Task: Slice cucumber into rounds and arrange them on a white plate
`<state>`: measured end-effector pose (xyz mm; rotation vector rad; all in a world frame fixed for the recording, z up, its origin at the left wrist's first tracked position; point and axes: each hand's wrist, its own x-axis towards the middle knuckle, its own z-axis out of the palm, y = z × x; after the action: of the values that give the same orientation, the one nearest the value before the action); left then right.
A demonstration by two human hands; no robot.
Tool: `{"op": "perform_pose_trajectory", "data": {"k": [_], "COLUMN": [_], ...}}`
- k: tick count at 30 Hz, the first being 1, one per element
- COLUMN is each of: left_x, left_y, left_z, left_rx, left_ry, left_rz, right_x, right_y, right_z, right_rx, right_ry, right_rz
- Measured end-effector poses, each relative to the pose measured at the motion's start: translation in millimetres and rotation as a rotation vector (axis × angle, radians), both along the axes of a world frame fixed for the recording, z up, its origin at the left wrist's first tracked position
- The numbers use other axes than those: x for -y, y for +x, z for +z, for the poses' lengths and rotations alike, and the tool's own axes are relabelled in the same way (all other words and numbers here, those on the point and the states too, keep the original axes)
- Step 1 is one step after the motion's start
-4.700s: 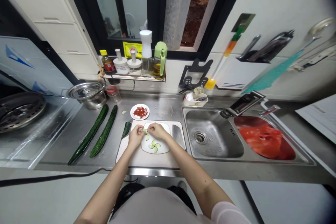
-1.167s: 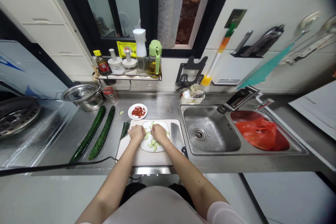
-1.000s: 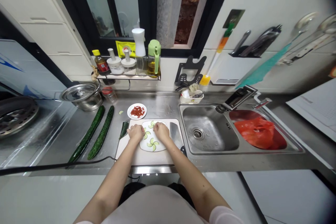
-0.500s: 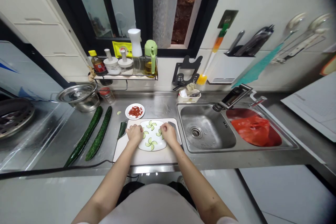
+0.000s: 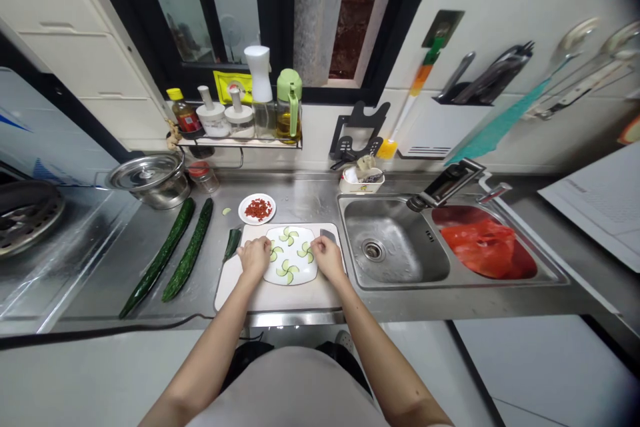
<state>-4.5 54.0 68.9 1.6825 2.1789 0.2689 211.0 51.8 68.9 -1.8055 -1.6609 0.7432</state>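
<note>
A white plate (image 5: 303, 275) lies on the pale cutting board (image 5: 240, 293), bearing several pinwheels of thin green-edged cucumber slices (image 5: 288, 271). My left hand (image 5: 256, 257) is closed at the plate's left rim, its fingertips beside the left pinwheel. Over the right rim, my right hand (image 5: 327, 257) has its fingers curled and drawn together, close to the right pinwheel (image 5: 305, 252); whether a slice is between them is hidden. Behind that hand a knife blade (image 5: 328, 235) partly shows. A cut cucumber end (image 5: 232, 243) rests at the board's left edge.
Two whole cucumbers (image 5: 189, 252) lie left of the board. Behind it stands a small dish (image 5: 242, 211) of red bits, with a lidded pot (image 5: 165, 190) and a jar (image 5: 204, 179) farther left. The sink (image 5: 395, 240) is on the right, below a faucet (image 5: 445, 183).
My right hand has pulled back slightly to the right, uncovering more of the right pinwheel. My left hand stays at the plate's left rim. The view has shifted a little.
</note>
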Motion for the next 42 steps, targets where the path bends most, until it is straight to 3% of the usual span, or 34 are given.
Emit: {"op": "perform_pose_trajectory", "data": {"k": [6, 9, 16, 22, 27, 42], "left_x": [16.9, 27.6, 45.8, 56.5, 60.3, 61.4], "left_y": [-9.1, -9.3, 0.7, 13.3, 16.8, 8.8], "left_z": [12.9, 18.0, 12.5, -0.5, -12.1, -20.5], "left_rx": [0.183, 0.259, 0.376, 0.443, 0.533, 0.695], "left_ry": [0.241, 0.313, 0.373, 0.384, 0.413, 0.371], "left_rz": [0.268, 0.321, 0.258, 0.190, 0.149, 0.225], "right_x": [-4.2, -14.1, -67.0, -125.0, -158.0, -212.6], "right_y": [-0.9, -7.5, -43.4, -81.3, -106.1, -151.6], "right_z": [7.4, 14.4, 24.3, 14.3, 1.7, -22.3], "right_rx": [0.017, 0.019, 0.120, 0.361, 0.469, 0.503], "right_ry": [0.029, 0.038, 0.082, 0.030, -0.029, -0.050], "right_rz": [0.020, 0.026, 0.155, 0.332, 0.456, 0.449]}}
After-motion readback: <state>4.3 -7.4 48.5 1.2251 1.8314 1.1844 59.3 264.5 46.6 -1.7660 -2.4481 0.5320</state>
